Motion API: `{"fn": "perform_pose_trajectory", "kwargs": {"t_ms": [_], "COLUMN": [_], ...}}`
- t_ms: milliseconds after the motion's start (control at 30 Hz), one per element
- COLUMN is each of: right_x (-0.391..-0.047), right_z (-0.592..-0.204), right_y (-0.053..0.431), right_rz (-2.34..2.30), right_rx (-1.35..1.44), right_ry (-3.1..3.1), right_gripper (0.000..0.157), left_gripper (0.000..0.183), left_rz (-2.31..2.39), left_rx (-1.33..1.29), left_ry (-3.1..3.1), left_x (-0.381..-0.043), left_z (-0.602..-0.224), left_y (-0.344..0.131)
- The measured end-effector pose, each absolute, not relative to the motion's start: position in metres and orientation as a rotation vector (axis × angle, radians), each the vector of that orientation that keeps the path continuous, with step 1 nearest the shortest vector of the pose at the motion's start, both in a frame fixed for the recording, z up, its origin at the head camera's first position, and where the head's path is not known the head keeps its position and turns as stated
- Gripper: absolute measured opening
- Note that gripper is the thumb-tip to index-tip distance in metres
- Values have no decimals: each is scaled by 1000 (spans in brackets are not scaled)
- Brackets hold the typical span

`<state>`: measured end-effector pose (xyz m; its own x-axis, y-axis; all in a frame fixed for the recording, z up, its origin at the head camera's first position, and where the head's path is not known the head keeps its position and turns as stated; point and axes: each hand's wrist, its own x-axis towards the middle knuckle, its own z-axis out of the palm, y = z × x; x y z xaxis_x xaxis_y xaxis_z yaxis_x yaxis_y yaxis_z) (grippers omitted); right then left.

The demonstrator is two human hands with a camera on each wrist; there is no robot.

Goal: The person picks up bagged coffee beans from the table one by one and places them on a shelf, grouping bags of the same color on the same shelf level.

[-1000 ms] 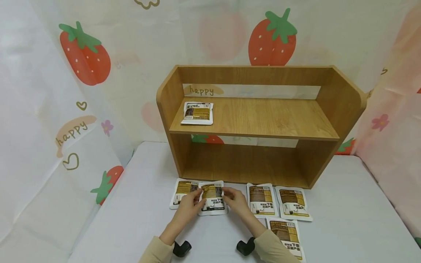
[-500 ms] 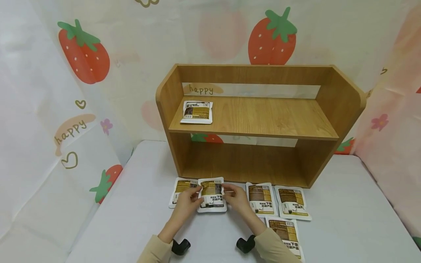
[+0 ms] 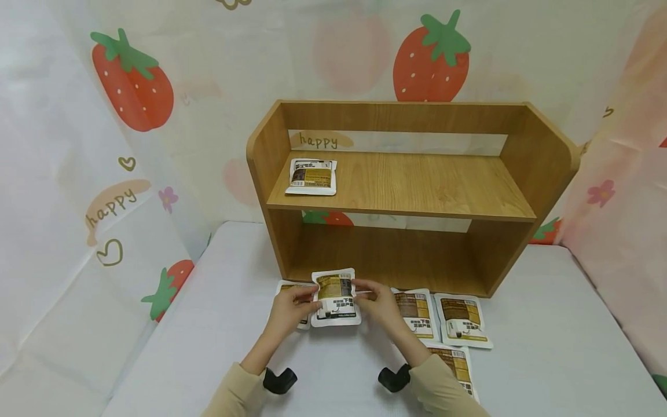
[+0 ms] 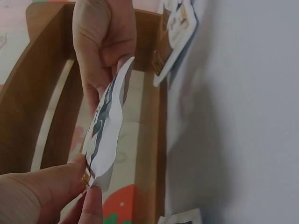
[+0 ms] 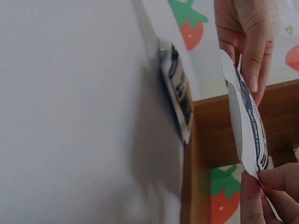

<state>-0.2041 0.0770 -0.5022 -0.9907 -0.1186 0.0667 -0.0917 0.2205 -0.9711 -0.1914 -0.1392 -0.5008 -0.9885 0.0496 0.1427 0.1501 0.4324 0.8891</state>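
Both hands hold one flat white packet [image 3: 336, 298] with a brown and gold label, raised above the table in front of the shelf. The left hand [image 3: 288, 311] pinches its left edge between thumb and fingers. On the opposite edge the right hand [image 3: 382, 304] pinches in the same way. Seen edge-on in the left wrist view, the packet [image 4: 105, 135] stands apart from the white table surface. In the right wrist view the packet [image 5: 247, 121] shows dark print along its lower border. Partly behind the left hand lies another packet [image 3: 304, 322] on the table.
A two-level wooden shelf [image 3: 417, 182] stands at the back of the table [image 3: 172, 359]. One packet [image 3: 312, 177] lies at the left of its upper board. To the right on the table are a packet [image 3: 417, 315], another packet [image 3: 462, 321] and a nearer packet [image 3: 453, 365].
The packet between the hands has risen off the table and moved forward toward the shelf. Both hands have travelled with it, keeping their pinch on its sides.
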Motion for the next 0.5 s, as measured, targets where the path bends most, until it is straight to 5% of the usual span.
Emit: {"fn": "perform_pose_trajectory", "kwargs": {"t_ms": [500], "right_x": [-205], "right_z": [-459], "right_y": [82], "right_rz": [-1913], "right_rx": [-262], "right_ry": [2480], "right_gripper": [34], "left_gripper": [34], "left_rz": [-1685], "left_rx": [-200], "left_ry": [-2587], "left_x": [-195], "left_z": [-451], "left_y": [-145]}}
